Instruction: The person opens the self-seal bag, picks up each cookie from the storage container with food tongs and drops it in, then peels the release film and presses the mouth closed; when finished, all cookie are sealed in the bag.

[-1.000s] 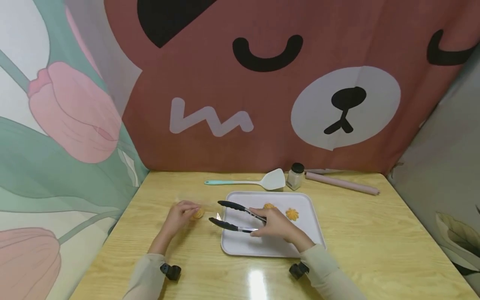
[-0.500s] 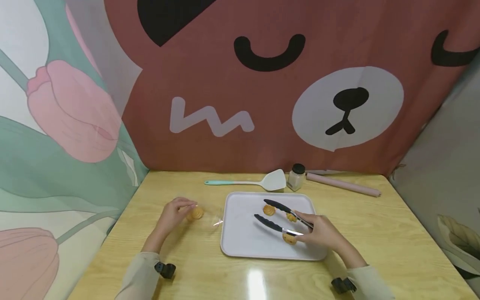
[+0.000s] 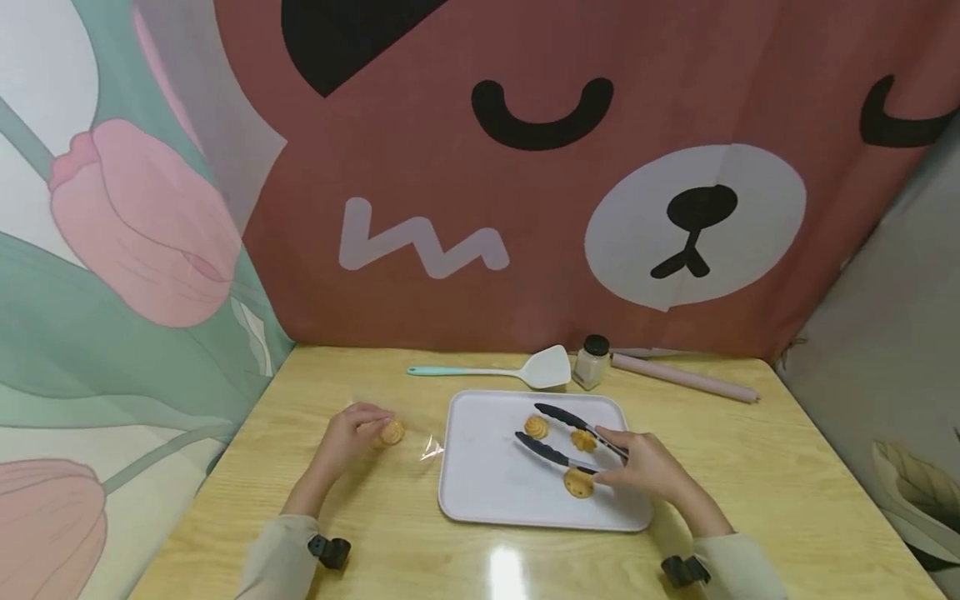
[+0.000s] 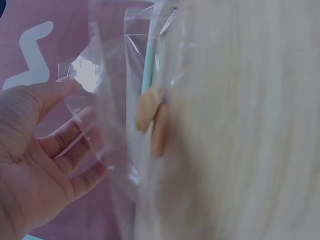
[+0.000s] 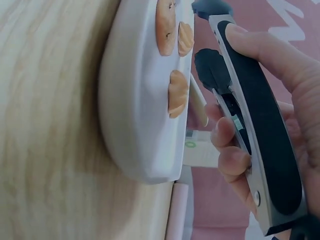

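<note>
My left hand (image 3: 351, 437) pinches the edge of a clear plastic bag (image 4: 112, 120) at the left of the table. Two cookies (image 4: 148, 110) lie inside the bag; in the head view one swirled cookie (image 3: 392, 431) shows by the fingertips. My right hand (image 3: 651, 468) grips black-tipped tongs (image 3: 542, 448), their arms spread apart above the white tray (image 3: 480, 492). Nothing is between the tong tips. On the tray lie three cookies: a swirled one (image 3: 536, 427), a flower-shaped one (image 3: 583, 441) and a round dotted one (image 3: 578, 483).
Behind the tray lie a white spatula (image 3: 546, 367) with a turquoise handle, a small glass jar (image 3: 591, 368) with a black lid, and a pink rolling-pin-like rod (image 3: 686, 377). A printed bear curtain (image 3: 420, 308) hangs along the table's back edge.
My right hand has carried the tongs rightward, away from the bag to over the tray, where they now stay nearly still. My left hand keeps its hold, shifted slightly left.
</note>
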`<state>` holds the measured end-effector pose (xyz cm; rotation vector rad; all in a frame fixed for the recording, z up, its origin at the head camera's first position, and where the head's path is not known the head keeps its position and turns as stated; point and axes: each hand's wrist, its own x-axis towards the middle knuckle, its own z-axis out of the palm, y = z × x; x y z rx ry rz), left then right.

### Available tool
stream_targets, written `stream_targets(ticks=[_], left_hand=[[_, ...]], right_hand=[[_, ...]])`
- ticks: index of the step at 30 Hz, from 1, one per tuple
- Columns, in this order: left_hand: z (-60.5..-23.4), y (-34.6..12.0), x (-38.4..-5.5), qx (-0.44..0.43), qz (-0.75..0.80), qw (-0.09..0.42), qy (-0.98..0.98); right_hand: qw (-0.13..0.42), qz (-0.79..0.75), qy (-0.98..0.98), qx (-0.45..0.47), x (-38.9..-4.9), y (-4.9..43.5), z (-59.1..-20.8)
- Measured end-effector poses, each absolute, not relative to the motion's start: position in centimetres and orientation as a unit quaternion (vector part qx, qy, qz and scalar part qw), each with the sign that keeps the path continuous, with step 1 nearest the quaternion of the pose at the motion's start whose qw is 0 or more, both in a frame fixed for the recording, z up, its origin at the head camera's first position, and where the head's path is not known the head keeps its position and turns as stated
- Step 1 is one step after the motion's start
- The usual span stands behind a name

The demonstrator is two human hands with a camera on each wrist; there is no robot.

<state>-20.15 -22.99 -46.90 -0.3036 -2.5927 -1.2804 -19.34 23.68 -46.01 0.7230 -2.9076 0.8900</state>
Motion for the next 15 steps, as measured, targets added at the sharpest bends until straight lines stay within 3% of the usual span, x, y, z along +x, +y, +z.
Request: stream_targets(ticks=[6,15], left_hand=[[-47.7,-22.5,-19.6,-0.072,-0.447,0.090,-0.887],[-46.9,-22.6,-19.8,-0.103,-0.436,0.121,-0.886]], right_hand=[[0.005,0.289,-0.931,0.224,-19.2,23.7,-46.4],[-0.019,0.279,-0.936,0.212,-19.2,24.0,-45.3]])
